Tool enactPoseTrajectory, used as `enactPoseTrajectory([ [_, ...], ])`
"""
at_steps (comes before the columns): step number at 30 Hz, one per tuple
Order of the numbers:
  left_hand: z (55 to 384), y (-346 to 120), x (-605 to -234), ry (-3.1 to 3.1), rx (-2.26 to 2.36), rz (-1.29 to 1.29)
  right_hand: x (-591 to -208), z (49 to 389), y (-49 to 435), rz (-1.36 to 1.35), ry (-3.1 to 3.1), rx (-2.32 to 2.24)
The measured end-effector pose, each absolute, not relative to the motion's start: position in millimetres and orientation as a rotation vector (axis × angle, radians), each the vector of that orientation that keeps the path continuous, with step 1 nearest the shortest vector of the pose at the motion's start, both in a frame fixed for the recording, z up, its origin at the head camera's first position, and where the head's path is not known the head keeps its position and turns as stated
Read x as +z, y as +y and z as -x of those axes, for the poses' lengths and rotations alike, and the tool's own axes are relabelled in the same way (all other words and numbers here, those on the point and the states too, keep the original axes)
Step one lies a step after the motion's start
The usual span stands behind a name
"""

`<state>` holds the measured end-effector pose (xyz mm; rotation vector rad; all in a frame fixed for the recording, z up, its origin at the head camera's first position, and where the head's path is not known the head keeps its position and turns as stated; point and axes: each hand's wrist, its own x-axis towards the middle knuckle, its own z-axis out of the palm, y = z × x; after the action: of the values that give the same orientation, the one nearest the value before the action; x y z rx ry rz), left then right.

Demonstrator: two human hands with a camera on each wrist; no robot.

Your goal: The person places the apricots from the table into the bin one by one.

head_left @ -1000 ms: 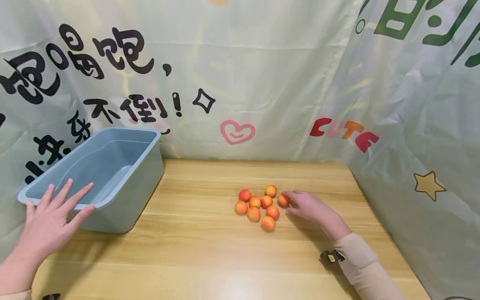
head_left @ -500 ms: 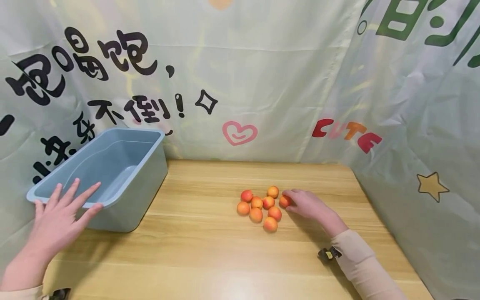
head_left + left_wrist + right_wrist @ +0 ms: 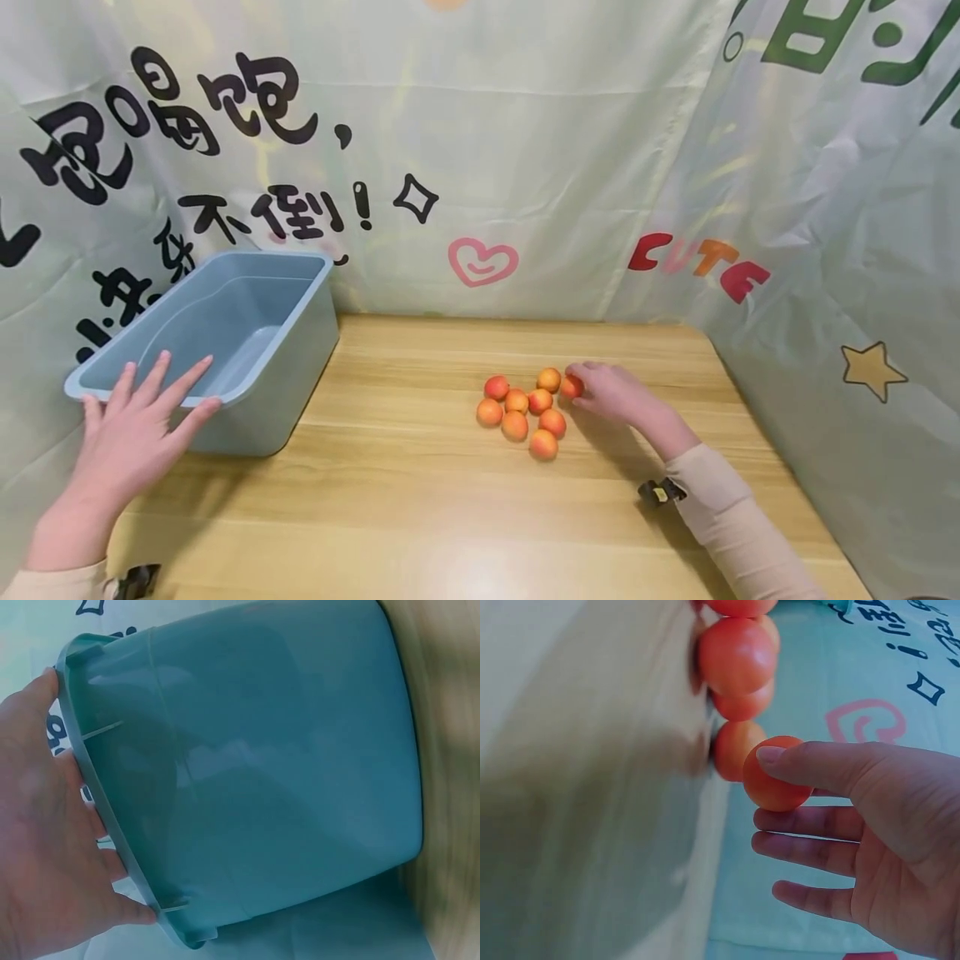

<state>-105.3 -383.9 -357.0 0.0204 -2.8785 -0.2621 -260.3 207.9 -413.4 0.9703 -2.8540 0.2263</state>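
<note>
At the pile's point(image 3: 516, 401) 2 o'clock: fruit point(image 3: 572, 387), pinched in right hand point(image 3: 611, 394).
Right hand: probably mid-pick; next move seems to need a firm pinch, lift clear of pile.
Fruit: near-round, no long axis shows; stem end hidden.
Bin point(image 3: 300, 375): pile's 9–10 o'clock, mouth up, long axis roughly 1–2 to 7–8.
Left hand point(image 3: 138, 425): spread over bin's near end, nothing gripped.

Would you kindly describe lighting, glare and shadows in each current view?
Head view: bright, glare on the pale wooden table, soft shadow beside the right beige sleeve; left wrist view: dimmer, faint reflections on the blue plastic tub; right wrist view: dim, broad shadow across the table.
</note>
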Motion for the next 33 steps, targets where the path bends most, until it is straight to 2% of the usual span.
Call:
enactPoseTrajectory([
  [16,109,-375,-347,-2.934,-0.282,-0.040,-377,274,171,-1.047,-2.786,0.200],
  [33,104,-376,-347,-2.937,-0.292,-0.048,-339,279,98,-1.288,-2.606,0.168],
])
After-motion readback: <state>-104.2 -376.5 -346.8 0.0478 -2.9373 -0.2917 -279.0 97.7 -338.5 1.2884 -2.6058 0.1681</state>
